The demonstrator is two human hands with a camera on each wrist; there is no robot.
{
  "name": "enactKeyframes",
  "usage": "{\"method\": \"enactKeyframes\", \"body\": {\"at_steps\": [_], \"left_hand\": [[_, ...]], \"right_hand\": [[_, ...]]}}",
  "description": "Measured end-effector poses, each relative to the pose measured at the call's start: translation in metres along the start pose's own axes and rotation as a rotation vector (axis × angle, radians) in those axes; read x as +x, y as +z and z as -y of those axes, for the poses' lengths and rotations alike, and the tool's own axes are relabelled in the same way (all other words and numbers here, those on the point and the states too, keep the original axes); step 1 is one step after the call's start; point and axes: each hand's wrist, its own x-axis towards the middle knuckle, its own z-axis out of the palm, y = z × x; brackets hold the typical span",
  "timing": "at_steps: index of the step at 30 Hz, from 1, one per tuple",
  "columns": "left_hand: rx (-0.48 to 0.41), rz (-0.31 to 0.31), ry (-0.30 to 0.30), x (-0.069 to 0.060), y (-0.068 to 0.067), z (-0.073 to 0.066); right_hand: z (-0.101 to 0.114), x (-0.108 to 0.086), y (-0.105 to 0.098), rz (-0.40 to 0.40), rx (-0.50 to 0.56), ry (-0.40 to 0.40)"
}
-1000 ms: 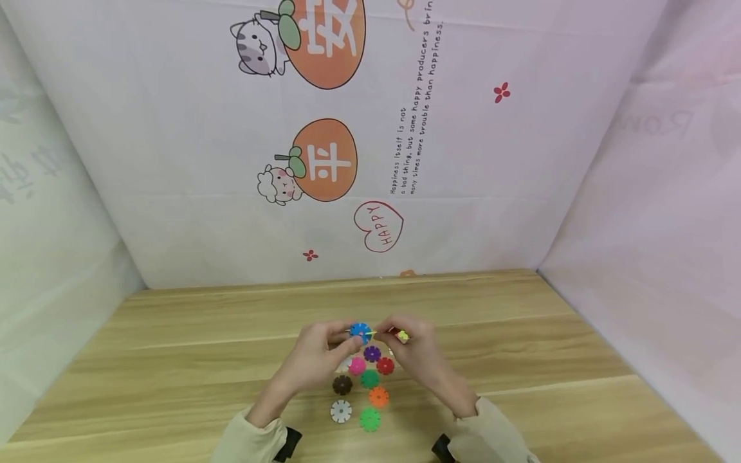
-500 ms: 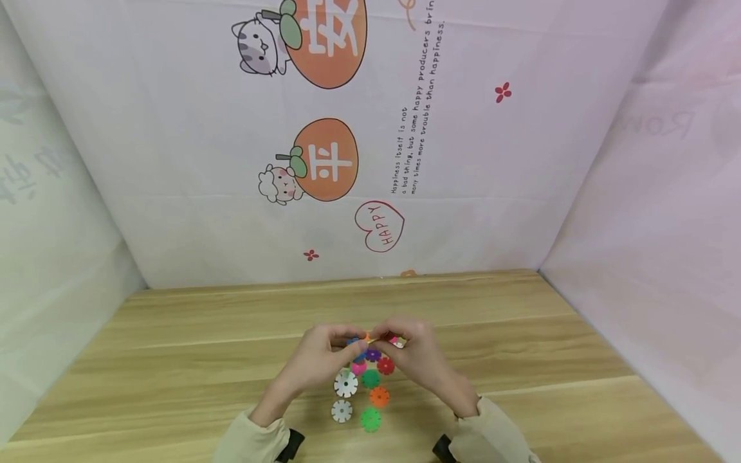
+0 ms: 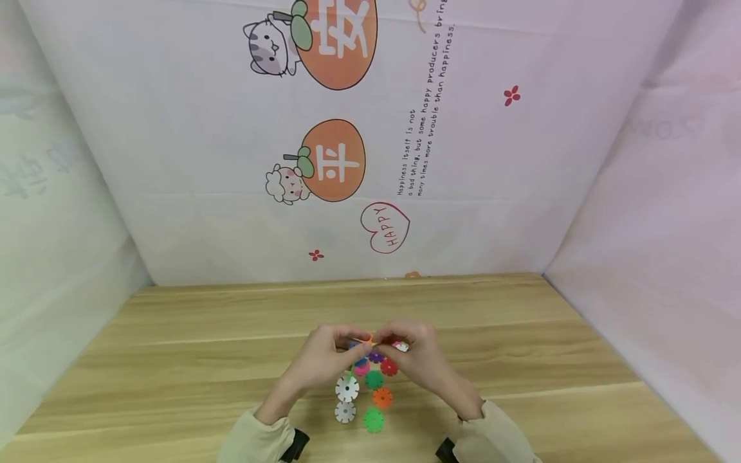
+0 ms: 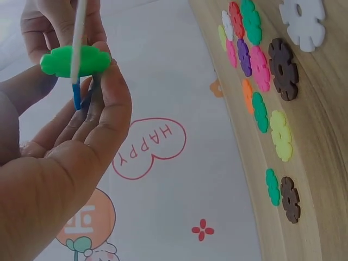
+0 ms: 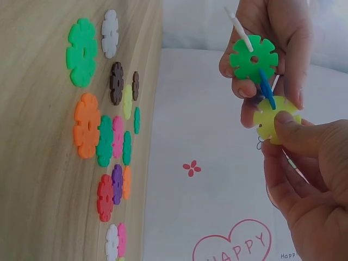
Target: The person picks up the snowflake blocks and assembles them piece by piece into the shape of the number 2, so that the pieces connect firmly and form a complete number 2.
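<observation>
In the head view my left hand (image 3: 322, 357) holds a short chain of slotted plastic snowflake discs. The chain has a blue disc (image 5: 266, 89), a green disc (image 5: 254, 58) and a white disc (image 3: 347, 388) hanging toward me. Thumb and fingers of my right hand (image 3: 418, 355) pinch a yellow disc (image 5: 275, 120) against the blue one's edge. Whether its slot is seated there I cannot tell. Both hands are raised above the table, fingertips almost meeting. From the left wrist, the blue disc shows edge-on below the green one, and the left fingers hide part of it.
Loose discs lie flat on the wooden table (image 3: 231, 360) below the hands: light green (image 3: 374, 420), orange (image 3: 383, 398), red (image 3: 389, 367), white (image 3: 345, 412), brown (image 4: 284, 69) and several others. A printed white cloth (image 3: 463, 193) stands behind the table.
The blue disc has turned from facing the head camera to a slant. The white disc has swung down toward me, now covering the brown disc. My fingertips have come closer together.
</observation>
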Motion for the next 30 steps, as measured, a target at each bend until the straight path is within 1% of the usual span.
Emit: {"method": "enactKeyframes", "body": {"at_steps": [3,5,8,10,13,15,18,25,27,30], "left_hand": [[-0.026,0.032,0.012,0.001,0.0,0.001],[-0.037,0.049,0.033,0.001,0.0,0.001],[-0.018,0.041,0.053,0.002,-0.001,0.002],[0.006,0.026,0.05,0.002,-0.002,0.002],[0.048,0.002,0.027,0.001,-0.002,0.002],[0.066,-0.008,0.013,0.001,-0.003,0.003],[0.084,-0.021,0.002,0.001,-0.003,0.003],[0.107,-0.019,0.003,0.003,-0.003,0.005],[0.107,-0.017,-0.006,0.003,-0.004,0.005],[0.108,-0.017,-0.012,0.002,-0.004,0.005]], "right_hand": [[0.001,0.0,-0.002,0.002,0.017,-0.008],[0.001,0.0,-0.003,0.008,0.029,-0.006],[-0.001,0.001,-0.004,0.006,0.026,0.028],[-0.002,0.0,-0.005,0.0,0.025,0.096],[-0.006,-0.004,-0.006,0.013,0.017,0.243],[-0.01,-0.007,-0.006,0.052,0.01,0.359],[-0.018,-0.012,-0.006,0.133,-0.017,0.468],[-0.037,-0.024,-0.003,0.305,-0.059,0.606],[-0.04,-0.026,-0.002,0.332,-0.064,0.639],[-0.043,-0.028,-0.002,0.351,-0.081,0.673]]}}
